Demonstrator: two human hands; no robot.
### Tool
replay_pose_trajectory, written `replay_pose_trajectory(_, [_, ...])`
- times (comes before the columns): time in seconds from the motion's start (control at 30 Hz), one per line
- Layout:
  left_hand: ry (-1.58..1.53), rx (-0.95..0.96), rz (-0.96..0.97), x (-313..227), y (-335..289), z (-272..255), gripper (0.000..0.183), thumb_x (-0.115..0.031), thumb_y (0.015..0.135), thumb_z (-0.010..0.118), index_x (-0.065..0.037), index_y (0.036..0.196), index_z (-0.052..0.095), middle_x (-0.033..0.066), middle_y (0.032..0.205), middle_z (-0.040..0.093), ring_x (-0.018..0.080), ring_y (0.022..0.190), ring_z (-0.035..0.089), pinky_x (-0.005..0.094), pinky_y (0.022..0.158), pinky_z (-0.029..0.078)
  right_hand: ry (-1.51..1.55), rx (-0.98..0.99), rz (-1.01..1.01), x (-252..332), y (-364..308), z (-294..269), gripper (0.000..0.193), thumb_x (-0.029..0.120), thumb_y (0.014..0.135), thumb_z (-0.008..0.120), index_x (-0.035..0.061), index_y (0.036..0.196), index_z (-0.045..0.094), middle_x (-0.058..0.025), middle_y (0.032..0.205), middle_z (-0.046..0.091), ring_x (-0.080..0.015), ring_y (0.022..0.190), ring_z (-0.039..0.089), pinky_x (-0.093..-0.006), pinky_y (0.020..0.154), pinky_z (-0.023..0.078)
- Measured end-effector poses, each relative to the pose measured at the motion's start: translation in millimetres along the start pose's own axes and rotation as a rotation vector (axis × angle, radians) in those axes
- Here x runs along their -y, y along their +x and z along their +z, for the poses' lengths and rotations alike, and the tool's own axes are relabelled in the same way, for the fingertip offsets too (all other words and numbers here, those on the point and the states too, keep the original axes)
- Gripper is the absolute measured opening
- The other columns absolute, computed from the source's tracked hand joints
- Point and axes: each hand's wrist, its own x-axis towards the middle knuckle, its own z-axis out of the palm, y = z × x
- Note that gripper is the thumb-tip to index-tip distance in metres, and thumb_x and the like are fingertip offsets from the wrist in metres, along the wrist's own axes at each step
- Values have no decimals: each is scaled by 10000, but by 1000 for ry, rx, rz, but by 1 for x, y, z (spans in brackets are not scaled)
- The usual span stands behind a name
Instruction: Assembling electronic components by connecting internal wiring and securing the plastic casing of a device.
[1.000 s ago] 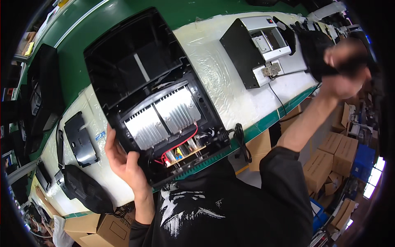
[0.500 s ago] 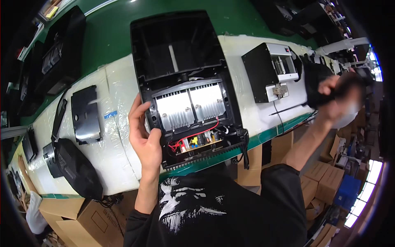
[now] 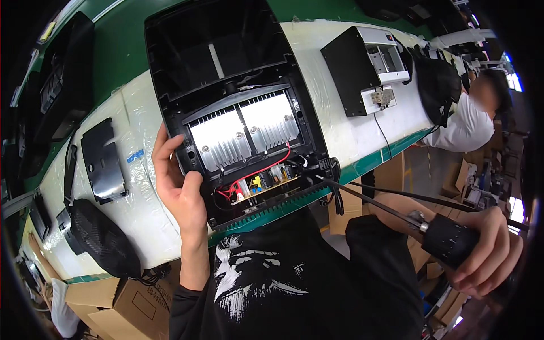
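A black plastic housing (image 3: 170, 90) lies open on the bench, with two silver finned heat sinks (image 3: 221, 141) in it. Below these sit a circuit board (image 3: 266, 190) with small parts and a red wire (image 3: 255, 164). My left hand (image 3: 184, 195) grips the housing's left edge, thumb on the near side. In my right hand (image 3: 490, 255) is a black power screwdriver (image 3: 450, 241), fingers wrapped round its body. Its long bit (image 3: 368, 198) points left, the tip by the housing's near right corner; whether it touches cannot be told. A black cable (image 3: 338, 198) hangs at that corner.
Right of the housing stands a black and white machine (image 3: 354, 73) with a metal fitting. A flat black panel (image 3: 105, 161) and a black mesh bag (image 3: 102, 238) lie to the left. Cardboard boxes (image 3: 136, 306) stand below the bench. A co-worker's white sleeve (image 3: 467, 124) shows at right.
My right hand has swung down and inward from the far right, bringing the power screwdriver's bit to the housing. The view has shifted; my left hand keeps its hold.
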Motion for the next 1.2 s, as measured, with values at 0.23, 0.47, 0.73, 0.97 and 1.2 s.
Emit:
replay_pose_trajectory(0.23, [752, 175, 622, -37, 16, 5, 486, -23, 644, 559, -42, 1129, 570, 187, 1336, 438, 362, 1253, 402, 454, 1038, 302, -279, 111, 631, -7, -17, -4, 155, -98, 692, 693, -11, 683, 565, -152, 676, 616, -226, 553, 616, -277, 564, 585])
replay_pose_trajectory(0.47, [628, 1149, 776, -46, 50, 82, 660, -187, 641, 770, -16, 1224, 511, 138, 1359, 430, 279, 1324, 331, 442, 1119, 228, -381, 26, 629, -29, -32, 3, 157, -41, 700, 724, -11, 672, 573, -138, 684, 624, -230, 561, 612, -282, 532, 571])
replay_pose_trajectory(0.73, [809, 1191, 960, -18, 55, 109, 594, -311, 553, 812, -62, 1030, 561, 103, 1236, 509, 257, 1283, 380, 528, 1109, 213, -414, 47, 626, -35, -41, -3, 165, -47, 686, 733, -4, 677, 574, -123, 716, 621, -238, 588, 617, -286, 541, 564])
replay_pose_trajectory(0.97, [821, 1225, 1049, -12, 56, 117, 417, -330, 610, 773, -74, 876, 580, 26, 915, 582, 220, 1111, 495, 516, 1112, 226, -430, 17, 606, -42, -50, -2, 202, -51, 679, 744, -8, 718, 552, -133, 727, 615, -234, 579, 611, -290, 548, 566])
replay_pose_trajectory(1.2, [701, 1244, 956, -12, 56, 112, 373, -146, 562, 748, -51, 878, 575, 41, 913, 592, 253, 1086, 521, 472, 1098, 284, -461, 56, 652, -38, -57, -6, 223, -48, 688, 744, -8, 753, 535, -133, 748, 610, -236, 601, 614, -297, 570, 569])
